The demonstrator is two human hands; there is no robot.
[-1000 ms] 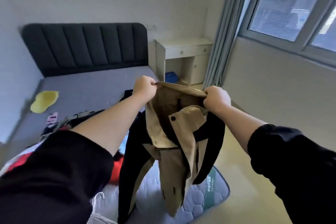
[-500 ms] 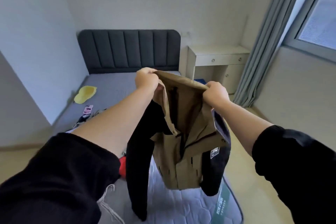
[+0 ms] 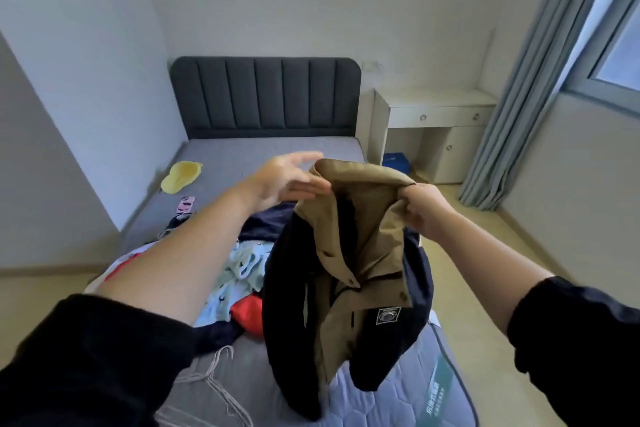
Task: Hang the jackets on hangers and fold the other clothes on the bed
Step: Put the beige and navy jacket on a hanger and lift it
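Grey curtain (image 3: 512,107) by window (image 3: 620,52) at rt, white nightstand (image 3: 436,104) w/ blue box (image 3: 396,163) beneath.

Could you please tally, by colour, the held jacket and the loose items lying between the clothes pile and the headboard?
Yellow: 1 (soft item)
Pink: 1 (small flat item)
Khaki and navy: 1 (jacket, gripped by the right hand)
Total: 3

Both arms extended forward. Left hand (image 3: 287,180) — fingers straight, blurred, free. Right hand (image 3: 424,210) — fingers curled, pinching jacket (image 3: 367,229) collar.
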